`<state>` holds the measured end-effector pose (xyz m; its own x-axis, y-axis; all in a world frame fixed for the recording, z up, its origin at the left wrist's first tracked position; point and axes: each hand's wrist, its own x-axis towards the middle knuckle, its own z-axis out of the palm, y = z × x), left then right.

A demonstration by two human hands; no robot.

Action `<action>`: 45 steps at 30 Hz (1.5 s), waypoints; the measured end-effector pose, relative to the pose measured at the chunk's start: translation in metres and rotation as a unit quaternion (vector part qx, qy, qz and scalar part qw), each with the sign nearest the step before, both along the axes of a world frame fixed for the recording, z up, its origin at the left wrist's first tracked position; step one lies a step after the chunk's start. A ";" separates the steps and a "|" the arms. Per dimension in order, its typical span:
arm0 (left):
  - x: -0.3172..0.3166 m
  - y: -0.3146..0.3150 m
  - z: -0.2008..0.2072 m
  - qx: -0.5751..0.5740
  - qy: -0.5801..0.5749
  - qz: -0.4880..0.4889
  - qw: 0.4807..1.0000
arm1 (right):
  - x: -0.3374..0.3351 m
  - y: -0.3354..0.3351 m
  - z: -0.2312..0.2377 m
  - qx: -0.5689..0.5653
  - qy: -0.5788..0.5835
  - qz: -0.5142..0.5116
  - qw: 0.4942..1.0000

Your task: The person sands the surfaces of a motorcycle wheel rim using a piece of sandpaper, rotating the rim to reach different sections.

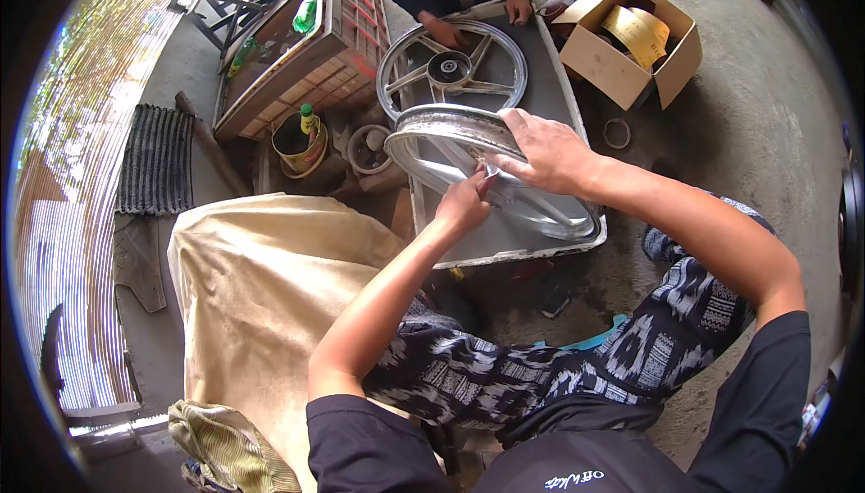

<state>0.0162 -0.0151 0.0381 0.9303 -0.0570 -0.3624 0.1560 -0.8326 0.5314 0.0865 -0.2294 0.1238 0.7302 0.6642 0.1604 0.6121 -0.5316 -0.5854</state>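
A silver spoked motorcycle wheel [455,117] stands tilted over a shallow, white-edged tray [590,239]. My right hand [551,152] is closed over the wheel's upper right rim, its fingers reaching toward the inner side. Against the spokes near the centre, my left hand [463,203] is closed in a pinch. Something small and pale shows at its fingertips, too hidden to name. Farther off, a second spoked wheel [505,59] lies flat at the tray's far end, with another person's hand [441,31] on it and that person's other hand [518,6] at the tray's edge.
An open cardboard box [599,74] with a yellow curved part stands at far right, near a metal ring [617,133]. At left are a wooden crate [306,69], a bucket [300,155] holding a green-capped bottle, and a beige cloth cover [261,268] beside my left arm.
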 end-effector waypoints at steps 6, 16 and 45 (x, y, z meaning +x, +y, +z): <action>-0.004 -0.001 -0.002 -0.008 0.006 0.000 1.000 | 0.002 0.001 0.000 0.000 0.012 -0.001 1.000; -0.006 0.022 -0.037 -0.123 -0.037 -0.006 0.992 | 0.004 0.007 0.002 0.029 0.016 0.030 0.999; -0.018 -0.008 -0.002 -0.018 0.034 0.079 0.996 | 0.006 0.016 0.005 0.024 -0.019 0.059 0.998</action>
